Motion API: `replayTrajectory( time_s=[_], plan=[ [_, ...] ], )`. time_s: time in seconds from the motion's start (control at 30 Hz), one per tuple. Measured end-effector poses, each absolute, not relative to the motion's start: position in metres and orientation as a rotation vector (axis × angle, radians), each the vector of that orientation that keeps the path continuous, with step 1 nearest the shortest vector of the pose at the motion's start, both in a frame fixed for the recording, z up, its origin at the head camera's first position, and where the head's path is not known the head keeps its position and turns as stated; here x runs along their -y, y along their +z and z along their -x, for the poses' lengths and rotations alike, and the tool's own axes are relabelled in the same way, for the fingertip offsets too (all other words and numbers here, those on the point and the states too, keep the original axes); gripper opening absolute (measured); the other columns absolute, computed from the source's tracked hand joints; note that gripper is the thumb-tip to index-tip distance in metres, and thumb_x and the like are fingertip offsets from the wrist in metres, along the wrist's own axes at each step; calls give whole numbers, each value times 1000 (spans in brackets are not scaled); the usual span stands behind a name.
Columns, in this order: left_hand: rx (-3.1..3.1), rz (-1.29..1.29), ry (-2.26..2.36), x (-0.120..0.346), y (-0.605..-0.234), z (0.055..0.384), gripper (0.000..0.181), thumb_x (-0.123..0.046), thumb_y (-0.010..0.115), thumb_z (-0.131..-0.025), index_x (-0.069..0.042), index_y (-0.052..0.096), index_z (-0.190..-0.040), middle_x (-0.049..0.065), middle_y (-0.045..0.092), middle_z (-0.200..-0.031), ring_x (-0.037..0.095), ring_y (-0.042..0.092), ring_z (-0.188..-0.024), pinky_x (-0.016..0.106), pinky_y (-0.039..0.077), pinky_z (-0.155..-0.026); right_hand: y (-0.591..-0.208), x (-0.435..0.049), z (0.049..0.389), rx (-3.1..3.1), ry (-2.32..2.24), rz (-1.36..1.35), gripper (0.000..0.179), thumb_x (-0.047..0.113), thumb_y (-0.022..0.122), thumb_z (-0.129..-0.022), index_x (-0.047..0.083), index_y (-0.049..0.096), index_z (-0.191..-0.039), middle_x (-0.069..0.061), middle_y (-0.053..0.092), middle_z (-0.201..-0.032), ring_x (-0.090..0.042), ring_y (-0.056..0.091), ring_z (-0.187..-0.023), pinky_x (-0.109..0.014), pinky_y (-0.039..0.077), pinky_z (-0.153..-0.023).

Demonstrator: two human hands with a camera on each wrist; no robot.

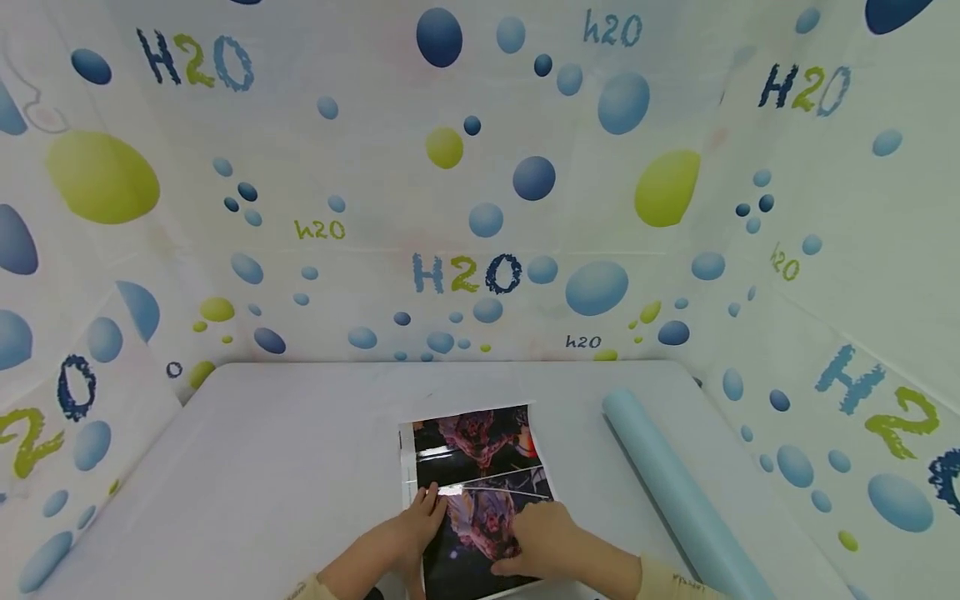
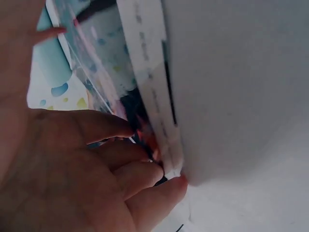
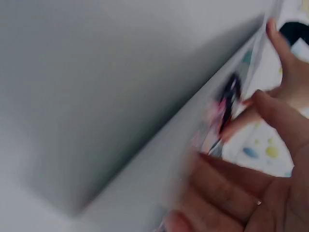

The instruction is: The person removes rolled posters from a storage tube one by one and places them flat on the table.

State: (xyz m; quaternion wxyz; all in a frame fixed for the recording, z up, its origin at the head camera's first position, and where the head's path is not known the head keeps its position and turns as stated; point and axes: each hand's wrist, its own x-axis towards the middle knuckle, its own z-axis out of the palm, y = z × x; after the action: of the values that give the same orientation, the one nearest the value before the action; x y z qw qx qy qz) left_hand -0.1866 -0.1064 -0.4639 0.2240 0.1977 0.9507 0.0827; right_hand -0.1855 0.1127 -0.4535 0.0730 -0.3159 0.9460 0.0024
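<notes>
A glossy dark printed sheet (image 1: 476, 429) with two pink-purple pictures and white margins lies on the table in front of me. My left hand (image 1: 418, 527) rests along its left edge, fingers loosely bent. Up close in the left wrist view, those fingertips touch the white margin (image 2: 152, 92), which carries small blurred print. On the lower picture my right hand (image 1: 549, 537) presses with bent fingers, its thumb held apart. The right wrist view shows the fingers of that hand (image 3: 231, 193) against the sheet, blurred, with the left hand across from it.
A light blue roll (image 1: 675, 492) lies lengthwise on the right side of the white table (image 1: 300, 450). Behind and at both sides hangs a white sheet (image 1: 375, 150) printed with blue and green bubbles and H2O lettering.
</notes>
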Motion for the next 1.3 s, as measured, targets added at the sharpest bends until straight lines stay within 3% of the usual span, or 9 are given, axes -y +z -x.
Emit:
replayTrajectory(
  time_s=[0.07, 0.17, 0.27, 0.37, 0.6, 0.9, 1.3],
  plan=[
    [-2649, -564, 199, 108, -469, 186, 116, -33, 90, -48, 1, 27, -140, 20, 16, -147, 37, 15, -135, 50, 34, -100, -452, -119, 197, -2795, -95, 975, 46, 58, 60, -77, 12, 69, -77, 8, 55, -60, -5, 46, -53, -23, 39, -43],
    [-2678, -599, 196, 110, -474, 185, 117, -33, 91, -45, 2, 29, -139, 21, 19, -146, 38, 17, -134, 53, 33, -99, -451, -127, 217, -2747, -171, 1039, 51, 54, 60, -81, 13, 67, -110, 0, 67, -95, -13, 62, -83, -31, 52, -65],
    [-2682, -616, 199, 111, -476, 184, 117, -32, 91, -45, 1, 30, -139, 20, 20, -146, 38, 18, -134, 54, 34, -98, -452, -137, 235, -2695, -238, 1046, 60, 51, 61, -82, 10, 56, -125, -9, 54, -127, -24, 52, -114, -41, 46, -89],
    [-2685, -640, 174, 112, -475, 182, 116, -31, 91, -44, 0, 31, -138, 19, 22, -146, 38, 20, -133, 53, 34, -98, -454, -145, 251, -2675, -289, 990, 68, 48, 63, -81, 9, 46, -134, -15, 39, -140, -32, 40, -125, -47, 39, -96],
    [-2671, -669, 135, 112, -475, 178, 112, -28, 91, -47, -3, 32, -139, 18, 22, -146, 37, 21, -133, 53, 36, -97, -462, -156, 277, -2749, -359, 942, 75, 44, 67, -79, 10, 39, -139, -17, 31, -144, -36, 35, -127, -49, 39, -95],
    [-2719, -749, 128, 111, -478, 169, 106, -22, 90, -46, 0, 37, -135, 21, 27, -142, 40, 27, -130, 52, 41, -92, -465, -162, 296, -2756, -378, 864, 98, 45, 80, -64, 5, 34, -140, -17, 25, -147, -39, 25, -132, -53, 34, -98],
    [-2707, -732, 171, 109, -480, 175, 113, -26, 91, -44, -3, 33, -138, 21, 24, -144, 39, 26, -130, 52, 38, -95, -468, -157, 318, -2695, -371, 645, 109, 37, 87, -54, 10, 30, -143, -10, 21, -150, -35, 21, -134, -54, 31, -100]
  ],
)
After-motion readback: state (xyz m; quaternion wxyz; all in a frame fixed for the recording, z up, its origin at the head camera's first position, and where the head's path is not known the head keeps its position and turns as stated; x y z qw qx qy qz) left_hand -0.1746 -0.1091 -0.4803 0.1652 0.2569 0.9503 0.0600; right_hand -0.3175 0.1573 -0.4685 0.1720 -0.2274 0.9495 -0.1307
